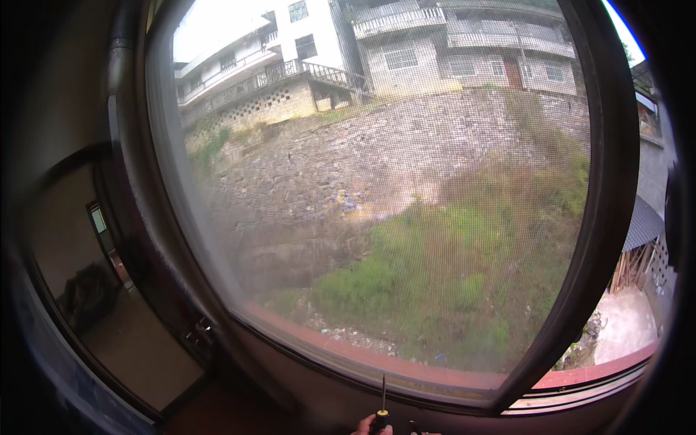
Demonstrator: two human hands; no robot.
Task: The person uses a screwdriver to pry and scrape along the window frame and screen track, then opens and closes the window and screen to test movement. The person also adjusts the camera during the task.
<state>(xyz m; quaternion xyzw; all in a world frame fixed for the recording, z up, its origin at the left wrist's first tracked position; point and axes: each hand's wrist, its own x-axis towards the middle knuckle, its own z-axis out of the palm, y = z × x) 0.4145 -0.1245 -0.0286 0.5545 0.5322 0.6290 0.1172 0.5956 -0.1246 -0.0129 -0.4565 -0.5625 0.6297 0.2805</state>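
At the lower edge, just right of the middle, my left hand [365,425] is closed around a screwdriver [382,413]. Its handle is black and yellow, and the thin metal shaft points upward in front of the window's lower frame. Only the fingers show; the rest of the hand is cut off. A sliver of what looks like my right hand [428,433] shows to the right of it, beside a small dark thing [414,426] too cut off to name. Beyond the tool stands a window screen [377,239] of fine mesh in a dark frame [616,181].
The window sill track [580,391] runs along the lower right, where the window stands open. On the left, a dark wall and a doorway [109,275] lead to another room. Outside are a stone wall [348,152], green plants [435,275] and houses [464,43].
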